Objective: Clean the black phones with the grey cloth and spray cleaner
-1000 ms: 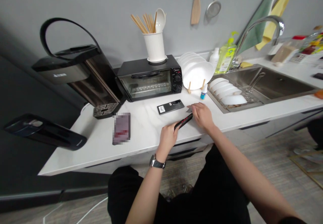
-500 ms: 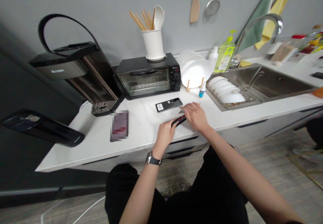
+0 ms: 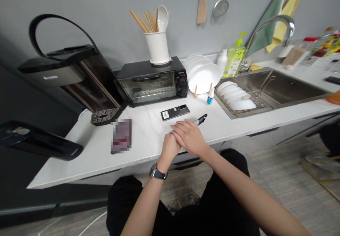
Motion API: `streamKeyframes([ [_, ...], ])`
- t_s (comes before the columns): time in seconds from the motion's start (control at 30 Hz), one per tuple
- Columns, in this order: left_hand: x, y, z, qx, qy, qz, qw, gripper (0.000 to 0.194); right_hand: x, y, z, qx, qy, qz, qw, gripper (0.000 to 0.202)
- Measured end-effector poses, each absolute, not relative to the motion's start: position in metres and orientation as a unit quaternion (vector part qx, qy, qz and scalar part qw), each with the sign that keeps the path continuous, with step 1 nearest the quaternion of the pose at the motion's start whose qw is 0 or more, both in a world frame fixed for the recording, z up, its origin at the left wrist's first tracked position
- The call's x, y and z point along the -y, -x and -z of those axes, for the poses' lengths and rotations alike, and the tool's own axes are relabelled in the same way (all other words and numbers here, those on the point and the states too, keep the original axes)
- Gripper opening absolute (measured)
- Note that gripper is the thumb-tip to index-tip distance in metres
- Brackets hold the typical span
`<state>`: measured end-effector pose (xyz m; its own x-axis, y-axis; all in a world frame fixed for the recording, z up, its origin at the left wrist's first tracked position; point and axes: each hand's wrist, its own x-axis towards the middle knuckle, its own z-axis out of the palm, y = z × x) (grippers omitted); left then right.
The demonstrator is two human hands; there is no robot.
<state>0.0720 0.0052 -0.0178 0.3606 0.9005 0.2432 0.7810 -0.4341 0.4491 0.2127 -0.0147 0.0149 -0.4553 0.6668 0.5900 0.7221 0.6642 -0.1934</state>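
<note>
My right hand [image 3: 190, 135] lies palm down across a slim tool [image 3: 202, 119], fingers together. Only the tool's black end and a short grey part show beyond the hand; the rest is hidden. My left hand [image 3: 170, 146], closed, touches the right hand's fingers and thumb near the counter's front edge; what it holds, if anything, is hidden. A flat black device [image 3: 175, 112] with a white label rests on the counter just beyond the hands. A small white and blue bottle [image 3: 210, 97] stands to its right.
Behind are a black toaster oven [image 3: 154, 85], with a white utensil holder [image 3: 157, 46] on top, and racked plates [image 3: 203, 78]. Left are a black appliance [image 3: 87, 83], a dark container [image 3: 42, 140] and a pixelated item [image 3: 122, 136]. The sink [image 3: 297, 87] is right.
My right hand has moved left onto my left hand. The red-marked black handle that showed between the hands is out of sight, and a black end now sticks out on the right.
</note>
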Motion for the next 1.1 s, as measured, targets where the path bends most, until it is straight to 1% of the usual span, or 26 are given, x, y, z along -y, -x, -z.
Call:
streamKeyframes([
  [0.13,-0.001,-0.073,0.013,-0.469,-0.81,-0.306,0.173,0.032,-0.021,-0.27,-0.015,0.814,0.485,0.047,0.316,0.041],
  [0.2,0.001,-0.074,0.012,-0.46,-0.802,-0.332,0.188,0.031,-0.036,-0.294,-0.016,0.786,0.527,0.041,0.321,0.045],
  [0.27,0.001,-0.075,0.013,-0.473,-0.794,-0.332,0.188,0.029,-0.043,-0.302,-0.017,0.769,0.545,0.043,0.332,0.046],
  [0.4,-0.002,-0.075,0.016,-0.483,-0.79,-0.333,0.177,0.03,-0.028,-0.262,-0.017,0.772,0.519,0.035,0.364,0.042],
  [0.5,-0.005,-0.074,0.017,-0.514,-0.798,-0.277,0.149,0.029,-0.006,-0.213,-0.016,0.813,0.454,0.017,0.365,0.037],
  [0.6,-0.005,-0.072,0.017,-0.537,-0.805,-0.221,0.125,0.026,0.006,-0.192,-0.016,0.836,0.423,0.028,0.349,0.031],
  [0.67,-0.003,-0.072,0.016,-0.533,-0.805,-0.226,0.128,0.028,0.003,-0.201,-0.015,0.838,0.432,0.049,0.328,0.032],
  [0.77,0.001,-0.073,0.012,-0.493,-0.806,-0.287,0.157,0.033,-0.013,-0.241,-0.013,0.819,0.481,0.078,0.301,0.038],
  [0.83,0.002,-0.074,0.011,-0.467,-0.804,-0.322,0.176,0.036,-0.027,-0.269,-0.013,0.79,0.531,0.084,0.295,0.041],
  [0.9,0.003,-0.076,0.011,-0.467,-0.799,-0.333,0.181,0.036,-0.037,-0.288,-0.014,0.769,0.561,0.08,0.296,0.043],
  [1.0,0.002,-0.078,0.012,-0.479,-0.794,-0.332,0.172,0.035,-0.039,-0.284,-0.017,0.763,0.559,0.063,0.319,0.043],
  [1.1,-0.001,-0.079,0.013,-0.495,-0.798,-0.307,0.152,0.033,-0.025,-0.246,-0.018,0.776,0.521,0.051,0.351,0.043],
])
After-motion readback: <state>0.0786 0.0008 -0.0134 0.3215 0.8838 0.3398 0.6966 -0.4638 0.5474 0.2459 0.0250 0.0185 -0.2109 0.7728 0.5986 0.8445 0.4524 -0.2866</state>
